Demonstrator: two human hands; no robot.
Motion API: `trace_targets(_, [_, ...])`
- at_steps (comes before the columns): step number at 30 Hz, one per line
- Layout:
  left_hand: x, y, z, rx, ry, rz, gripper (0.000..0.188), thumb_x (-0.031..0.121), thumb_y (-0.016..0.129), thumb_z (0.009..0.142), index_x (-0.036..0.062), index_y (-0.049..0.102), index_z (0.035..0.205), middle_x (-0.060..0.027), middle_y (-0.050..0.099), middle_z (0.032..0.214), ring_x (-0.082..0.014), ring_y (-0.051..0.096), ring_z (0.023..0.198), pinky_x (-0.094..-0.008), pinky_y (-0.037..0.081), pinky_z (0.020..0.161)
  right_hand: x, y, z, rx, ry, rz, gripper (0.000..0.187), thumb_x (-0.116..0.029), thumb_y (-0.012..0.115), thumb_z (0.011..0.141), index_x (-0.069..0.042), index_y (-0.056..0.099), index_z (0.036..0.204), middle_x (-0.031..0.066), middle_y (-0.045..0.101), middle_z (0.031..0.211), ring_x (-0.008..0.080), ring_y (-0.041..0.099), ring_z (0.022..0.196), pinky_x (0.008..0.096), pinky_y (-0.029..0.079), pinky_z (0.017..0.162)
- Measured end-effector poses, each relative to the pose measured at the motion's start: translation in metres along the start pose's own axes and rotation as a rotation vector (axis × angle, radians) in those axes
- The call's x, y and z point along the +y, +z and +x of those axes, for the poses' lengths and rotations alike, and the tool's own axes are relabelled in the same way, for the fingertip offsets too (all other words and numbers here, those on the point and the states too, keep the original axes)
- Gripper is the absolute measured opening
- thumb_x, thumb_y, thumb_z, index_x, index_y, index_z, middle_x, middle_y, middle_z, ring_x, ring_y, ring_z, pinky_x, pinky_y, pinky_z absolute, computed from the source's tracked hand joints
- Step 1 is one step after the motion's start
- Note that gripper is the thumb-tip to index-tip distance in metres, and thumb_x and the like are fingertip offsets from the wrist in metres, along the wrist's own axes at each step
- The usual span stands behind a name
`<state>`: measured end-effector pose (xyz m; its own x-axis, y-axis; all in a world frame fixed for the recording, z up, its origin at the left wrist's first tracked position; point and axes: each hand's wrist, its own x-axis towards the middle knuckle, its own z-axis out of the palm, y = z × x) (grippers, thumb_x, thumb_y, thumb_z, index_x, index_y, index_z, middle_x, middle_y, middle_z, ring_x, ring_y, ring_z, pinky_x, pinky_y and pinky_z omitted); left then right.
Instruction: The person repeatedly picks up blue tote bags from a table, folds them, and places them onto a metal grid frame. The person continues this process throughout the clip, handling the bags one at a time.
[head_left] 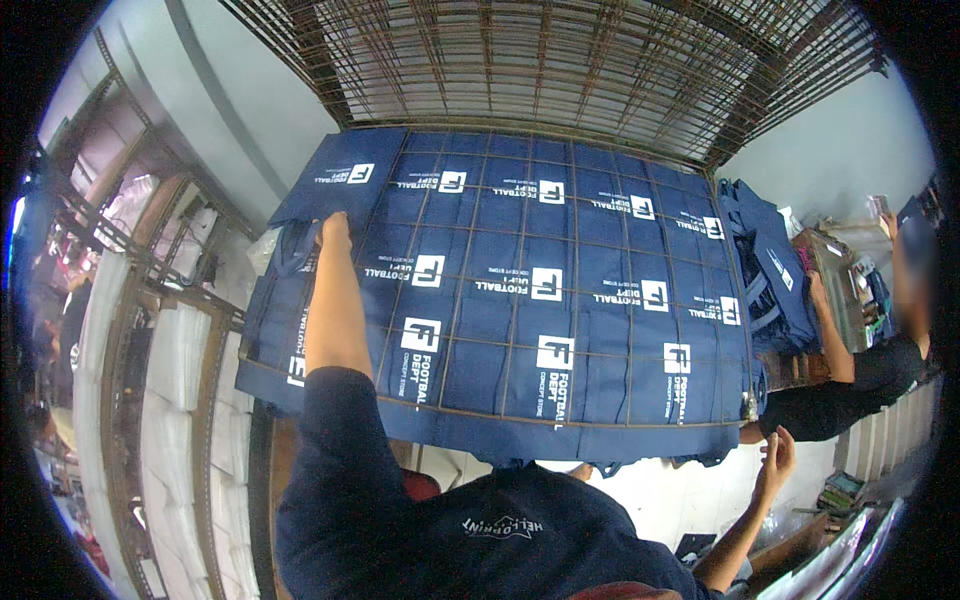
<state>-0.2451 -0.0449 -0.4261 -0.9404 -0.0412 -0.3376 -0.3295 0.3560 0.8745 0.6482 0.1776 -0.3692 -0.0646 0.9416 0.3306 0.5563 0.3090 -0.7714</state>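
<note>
My left hand (335, 232) is stretched out to the far left, its fingers closed on the near edge of a navy fabric bag (322, 180) with a white print. A dark strap (292, 248) hangs beside that hand. The bag lies over one corner of a wire rack (540, 421), where several matching navy bags (500, 255) are spread flat in rows. Off the rack's near right corner, my right hand (778, 462) is raised with its fingers apart, holding nothing.
A co-worker (850, 395) in a dark top stands at the right, by a pile of navy bags (770, 270). Rusty wire racks (560, 70) are stacked above the far edge. Shelves (170, 380) of white material line the left side.
</note>
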Motion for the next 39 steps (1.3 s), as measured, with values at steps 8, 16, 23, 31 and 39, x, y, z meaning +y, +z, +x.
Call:
trace_targets(8, [-0.006,-0.011,0.011,-0.086,-0.09,-0.457,0.024,0.024,0.07,0.08,0.0043,0.058,0.088,-0.0027,0.049,0.07,-0.0091,0.047,0.062,-0.0234,0.038,0.047,-0.029,-0.002,-0.002,0.029,0.118,0.017,0.024,-0.02,0.057,0.089,-0.003,0.061,0.105,0.0029,0.06,0.081,0.009,0.054,0.066,0.0207,0.039,0.055])
trace_targets(16, [0.026,-0.006,-0.001,0.013,-0.328,-0.921,0.022,0.015,0.064,0.084,0.0033,0.057,0.1,-0.005,0.056,0.098,-0.007,0.053,0.069,-0.0153,0.042,0.051,-0.015,-0.009,-0.002,0.073,0.112,0.022,0.026,-0.03,0.054,0.091,-0.007,0.062,0.101,-0.0003,0.058,0.077,0.0061,0.053,0.064,0.0187,0.036,0.051])
trace_targets(23, [0.036,-0.02,0.002,0.14,-0.475,-1.346,0.021,0.019,0.058,0.086,0.0045,0.055,0.101,-0.0084,0.054,0.099,-0.0165,0.052,0.079,-0.0245,0.05,0.053,0.0,-0.018,0.007,0.005,0.043,0.066,0.024,-0.028,0.055,0.09,-0.006,0.063,0.096,-0.0004,0.058,0.077,0.0063,0.053,0.065,0.0195,0.036,0.053])
trace_targets(31, [0.041,-0.059,-0.094,-0.224,0.482,-0.323,0.021,0.018,0.062,0.072,0.007,0.052,0.087,-0.0061,0.05,0.076,-0.0202,0.053,0.072,-0.034,0.046,0.057,0.019,-0.022,0.065,-0.072,0.165,0.212,0.021,-0.026,0.059,0.088,-0.006,0.063,0.096,-0.0021,0.06,0.08,0.0059,0.054,0.073,0.0202,0.039,0.059])
trace_targets(39, [0.128,-0.004,-0.274,-0.351,0.022,-1.074,0.035,0.027,0.068,0.078,0.0045,0.046,0.095,-0.0068,0.051,0.078,-0.0177,0.05,0.064,-0.0298,0.041,0.053,0.22,0.023,0.242,0.333,0.26,-0.007,0.044,-0.036,0.073,0.072,-0.006,0.062,0.102,0.0057,0.064,0.084,0.015,0.061,0.066,0.0269,0.048,0.058])
